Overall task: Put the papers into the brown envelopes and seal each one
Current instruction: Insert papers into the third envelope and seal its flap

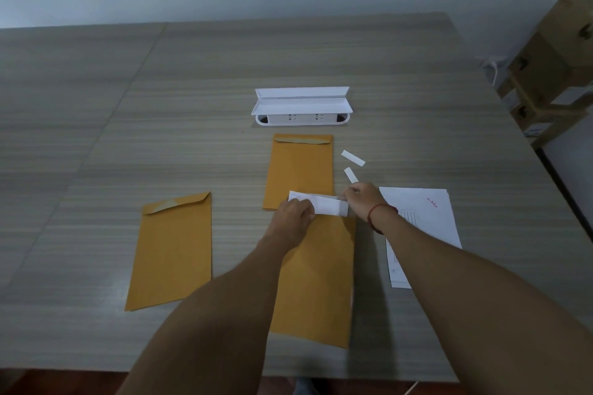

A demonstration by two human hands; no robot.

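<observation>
Both hands, left hand (pixel 295 212) and right hand (pixel 361 199), pinch the thin, floppy paper (pixel 327 204) by its ends above the near envelope (pixel 316 282).

The left hand (pixel 293 213) covers the left end of a white strip (pixel 324 204) at the top of the nearest brown envelope (pixel 316 282), and its fingertips are hidden beneath it. The right hand (pixel 361 199) hides the strip's right end, so neither grip can be made out. Both forearms cross that envelope, and its flap is out of sight. The right forearm also covers much of the stack of papers (pixel 426 218); the print there is too small to read. The far envelope (pixel 301 167) is overlapped at its near edge. The desk (pixel 96 106) runs off the left edge
</observation>
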